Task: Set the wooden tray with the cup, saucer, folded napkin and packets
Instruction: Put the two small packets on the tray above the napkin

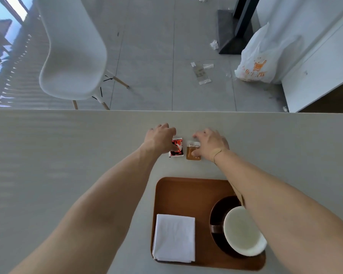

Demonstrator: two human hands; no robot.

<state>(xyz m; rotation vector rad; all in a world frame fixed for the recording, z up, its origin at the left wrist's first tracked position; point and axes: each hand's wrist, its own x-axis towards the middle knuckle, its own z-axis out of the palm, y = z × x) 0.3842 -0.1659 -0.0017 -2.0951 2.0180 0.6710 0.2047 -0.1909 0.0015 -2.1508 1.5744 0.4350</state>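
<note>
Wooden tray (178,194) near, holding folded napkin (174,238) left, white cup (244,231) on dark saucer (218,220) right. Beyond it on table (67,155): left hand (159,138) pinching red packet (176,149), right hand (211,143) pinching brown packet (193,152), packets side by side.

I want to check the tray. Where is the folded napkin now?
In the head view, the folded napkin lies on the near left part of the wooden tray, left of the cup and saucer.

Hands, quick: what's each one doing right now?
Left hand: fingers pinch the red-and-black packet on the table.
Right hand: thumb and fingers pinch the brown packet.
</note>
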